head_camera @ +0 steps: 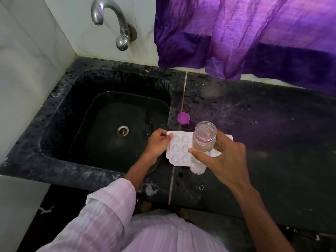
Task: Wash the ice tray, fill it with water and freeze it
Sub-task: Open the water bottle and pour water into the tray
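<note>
Pale pink shirt with faint white stripes, buttoned down the front. Left sleeve (107,206) long, loose and creased, cuff turned back just below the elbow. Right forearm bare, no sleeve in sight. Both hands, left (157,144) and right (222,160), bare: no rings, watch or gloves.

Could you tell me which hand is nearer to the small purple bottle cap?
Left. The left hand grips the white tray's edge just below-left of the cap; the right hand holds the clear bottle farther away.
</note>
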`<action>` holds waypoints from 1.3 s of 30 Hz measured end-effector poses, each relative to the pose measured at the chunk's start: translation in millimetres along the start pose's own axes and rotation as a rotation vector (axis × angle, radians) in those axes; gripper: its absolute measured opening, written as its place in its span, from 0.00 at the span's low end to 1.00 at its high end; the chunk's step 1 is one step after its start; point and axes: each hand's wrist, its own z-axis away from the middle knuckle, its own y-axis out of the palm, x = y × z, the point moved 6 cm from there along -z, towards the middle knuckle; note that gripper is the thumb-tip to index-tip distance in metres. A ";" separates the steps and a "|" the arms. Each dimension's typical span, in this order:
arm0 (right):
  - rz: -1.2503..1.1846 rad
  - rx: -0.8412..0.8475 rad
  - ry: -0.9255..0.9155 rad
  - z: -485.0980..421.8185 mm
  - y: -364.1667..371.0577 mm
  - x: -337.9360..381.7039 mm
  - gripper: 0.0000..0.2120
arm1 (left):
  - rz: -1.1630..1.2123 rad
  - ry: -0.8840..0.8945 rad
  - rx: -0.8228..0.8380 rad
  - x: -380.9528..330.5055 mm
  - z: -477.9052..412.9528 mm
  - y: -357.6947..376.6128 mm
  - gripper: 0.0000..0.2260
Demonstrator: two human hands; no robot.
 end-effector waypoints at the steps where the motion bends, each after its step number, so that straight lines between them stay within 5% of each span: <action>1: -0.005 0.009 -0.003 0.0 0.0 1.2 0.25 | 0.025 -0.002 0.009 -0.3 0.3 -1.2 0.08; 17: 0.093 0.125 -0.045 -8.3 -9.4 13.2 0.30 | 0.454 -0.055 -0.221 -13.8 6.3 -23.5 0.07; 26: 0.325 0.217 -0.020 -21.1 4.1 5.2 0.30 | 0.441 0.000 -0.356 -18.6 18.2 -21.9 0.06; 39: 0.592 0.400 0.002 -36.6 22.2 -6.6 0.30 | 0.431 -0.010 -0.315 -7.8 28.3 -13.3 0.05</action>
